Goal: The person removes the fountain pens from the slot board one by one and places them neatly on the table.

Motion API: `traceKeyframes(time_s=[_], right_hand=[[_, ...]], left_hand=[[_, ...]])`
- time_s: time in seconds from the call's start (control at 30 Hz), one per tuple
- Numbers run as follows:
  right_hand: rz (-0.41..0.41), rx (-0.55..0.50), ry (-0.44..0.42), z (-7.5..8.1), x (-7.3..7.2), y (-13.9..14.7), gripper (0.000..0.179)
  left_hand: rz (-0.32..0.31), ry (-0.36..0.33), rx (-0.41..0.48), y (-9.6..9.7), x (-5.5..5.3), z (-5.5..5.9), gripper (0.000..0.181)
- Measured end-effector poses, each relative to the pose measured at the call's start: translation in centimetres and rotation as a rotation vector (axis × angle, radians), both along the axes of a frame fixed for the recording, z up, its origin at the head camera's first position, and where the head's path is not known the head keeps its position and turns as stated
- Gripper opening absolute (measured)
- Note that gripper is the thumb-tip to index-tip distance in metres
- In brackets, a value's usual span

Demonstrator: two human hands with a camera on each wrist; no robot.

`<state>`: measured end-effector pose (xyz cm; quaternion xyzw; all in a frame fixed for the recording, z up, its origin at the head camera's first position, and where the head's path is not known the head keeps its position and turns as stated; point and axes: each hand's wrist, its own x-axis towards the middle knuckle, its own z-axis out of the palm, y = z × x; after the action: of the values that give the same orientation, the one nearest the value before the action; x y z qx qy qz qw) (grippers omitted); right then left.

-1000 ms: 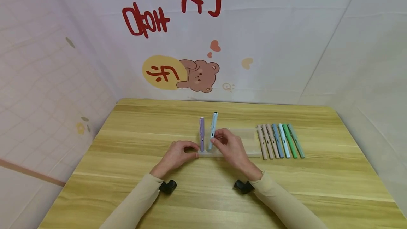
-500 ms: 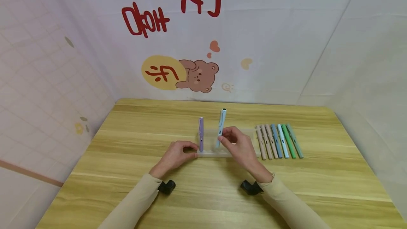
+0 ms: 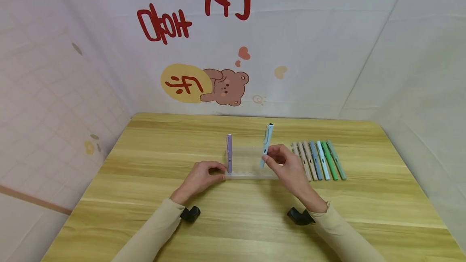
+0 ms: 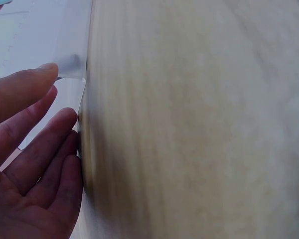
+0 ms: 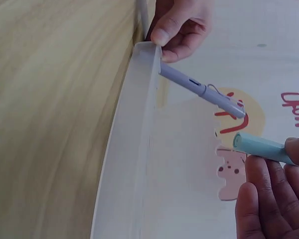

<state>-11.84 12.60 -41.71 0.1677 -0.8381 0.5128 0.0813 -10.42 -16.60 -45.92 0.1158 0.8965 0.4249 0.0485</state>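
In the head view, my right hand [image 3: 291,171] pinches a light blue pen [image 3: 267,140] between thumb and fingers, nearly upright with its cap end up. The right wrist view shows the pen's lower end [image 5: 259,146] apart from the clear pen stand [image 5: 127,144]. A purple pen [image 3: 229,153] stands upright in the notch at the stand's left end. My left hand [image 3: 200,178] holds that left end, its thumb [image 5: 162,36] on the corner and the other fingers behind. The right end of the stand is hidden by my right hand.
Right of the stand, a row of capped pens lies on the wooden table [image 3: 233,221], among them brown pens [image 3: 305,161], a blue pen [image 3: 315,160], a white-blue pen [image 3: 323,160], a green pen [image 3: 329,160] and a grey-green pen [image 3: 336,160]. A printed cloth [image 3: 309,51] hangs behind.
My right hand has moved to the right along the stand with the light blue pen, away from the purple one. The left hand stays at the stand's left end.
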Motion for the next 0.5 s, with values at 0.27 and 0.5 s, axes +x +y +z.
traceKeyframes(time_s=[0.27, 0.5], right_hand=[[-0.018, 0.024, 0.004, 0.2, -0.2, 2.0, 0.018], [-0.043, 0.055, 0.05, 0.1, -0.5, 3.7, 0.016]], left_hand=[[0.005, -0.006, -0.003, 0.2, -0.1, 0.0, 0.011], [0.008, -0.006, 0.004, 0.1, -0.1, 0.0, 0.011]])
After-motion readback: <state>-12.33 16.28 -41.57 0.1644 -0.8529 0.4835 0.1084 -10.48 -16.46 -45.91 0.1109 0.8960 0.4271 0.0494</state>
